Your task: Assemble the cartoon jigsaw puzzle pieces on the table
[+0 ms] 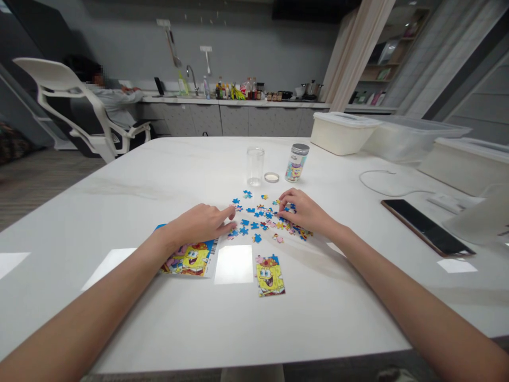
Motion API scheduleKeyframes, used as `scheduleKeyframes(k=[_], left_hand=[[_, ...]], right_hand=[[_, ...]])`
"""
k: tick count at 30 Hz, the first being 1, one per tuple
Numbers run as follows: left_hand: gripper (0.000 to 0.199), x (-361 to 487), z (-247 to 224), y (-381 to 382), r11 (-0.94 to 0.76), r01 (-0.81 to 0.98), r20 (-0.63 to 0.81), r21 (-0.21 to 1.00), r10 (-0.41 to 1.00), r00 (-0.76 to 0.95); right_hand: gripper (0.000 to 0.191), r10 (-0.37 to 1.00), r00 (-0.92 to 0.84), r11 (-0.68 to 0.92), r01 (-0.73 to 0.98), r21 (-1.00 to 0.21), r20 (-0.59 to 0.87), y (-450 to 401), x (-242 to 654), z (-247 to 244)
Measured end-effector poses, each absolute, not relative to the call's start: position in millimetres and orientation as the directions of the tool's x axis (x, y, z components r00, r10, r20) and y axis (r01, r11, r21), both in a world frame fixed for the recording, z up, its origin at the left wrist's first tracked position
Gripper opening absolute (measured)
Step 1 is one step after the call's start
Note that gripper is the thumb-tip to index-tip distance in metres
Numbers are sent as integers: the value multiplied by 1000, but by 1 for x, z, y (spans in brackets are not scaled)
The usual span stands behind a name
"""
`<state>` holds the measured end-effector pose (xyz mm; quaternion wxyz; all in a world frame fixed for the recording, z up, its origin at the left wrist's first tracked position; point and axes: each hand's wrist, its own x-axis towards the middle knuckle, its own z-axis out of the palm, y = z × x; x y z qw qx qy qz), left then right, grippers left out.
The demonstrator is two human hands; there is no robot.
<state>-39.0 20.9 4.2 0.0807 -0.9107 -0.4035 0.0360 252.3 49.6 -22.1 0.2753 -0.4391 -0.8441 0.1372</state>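
Note:
Loose jigsaw puzzle pieces (254, 225), many of them blue, lie scattered across the white table between my hands. My left hand (202, 223) rests at their left edge, thumb and forefinger apart, with no piece visible between them. Under that wrist is a printed picture card (194, 257) of a yellow cartoon character, partly covered by my forearm. My right hand (299, 209) reaches down among the pieces at the right, fingers bent; whether it grips one is unclear. Nearer to me lies a joined puzzle section (270, 276) showing the yellow face.
Behind the pieces stand a clear jar (255, 167), its ring-like lid (272, 177) and a printed canister (297, 163). To the right are a phone (427, 227), a white cable (377, 183) and storage boxes (344, 132). A person sits in a white chair (75, 101) at back left.

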Motion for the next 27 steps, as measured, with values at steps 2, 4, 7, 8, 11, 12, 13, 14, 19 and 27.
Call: scheduleKeyframes(k=[2,4,7,8,11,12,13,14,19,27], left_hand=[[38,-38,6,20,-664,727,1,-175,738,674],[39,-38,8,19,-660,730,5,-177,741,672],[40,-38,11,19,-653,736,11,-178,747,665],[40,-38,12,18,-652,736,12,-182,747,665],[38,-36,18,14,-661,719,6,-216,735,678],[36,-34,21,11,-670,705,-1,-234,725,689],[33,-32,24,7,-678,690,-12,-254,716,698],[30,-29,28,2,-700,665,-33,-258,695,718],[25,-8,33,-26,-848,495,-31,-187,509,860],[27,7,16,-39,-946,305,132,-110,290,948]], right_hand=[[10,837,-452,541,601,-588,307,44,248,-18],[12,868,-461,429,509,-746,184,36,242,-13],[19,797,-603,234,346,-909,-24,22,231,-5],[19,773,-631,193,331,-924,-65,18,229,-4],[14,752,-645,129,342,-931,-133,12,225,0],[13,758,-636,116,352,-929,-146,12,225,0],[12,766,-623,102,363,-926,-160,12,226,0],[12,771,-611,88,376,-922,-176,12,226,-1],[13,762,-608,72,421,-904,-223,9,225,-2],[13,756,-619,104,434,-895,-212,4,219,6]])
